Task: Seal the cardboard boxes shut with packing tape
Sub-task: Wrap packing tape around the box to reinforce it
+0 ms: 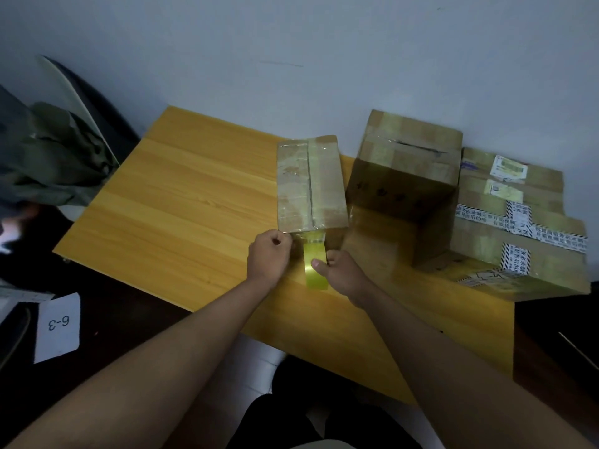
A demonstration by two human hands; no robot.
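A narrow cardboard box (309, 186) lies lengthwise in the middle of the wooden table (181, 196), with clear tape along its top seam. A yellow packing tape roll (315, 277) stands on edge just in front of the box's near end. A strip runs from it up onto that end. My right hand (343, 273) grips the roll, with the thumb on its outer face. My left hand (269, 257) is curled into a fist against the box's near left corner. Whether it holds anything is hidden.
A taller taped box (405, 186) stands right of the narrow one. A wide flat box (525, 234) with printed tape and labels lies at the table's right edge. A chair with a green garment (55, 157) is at the left, and a "6-3" card (58, 325) lies lower left.
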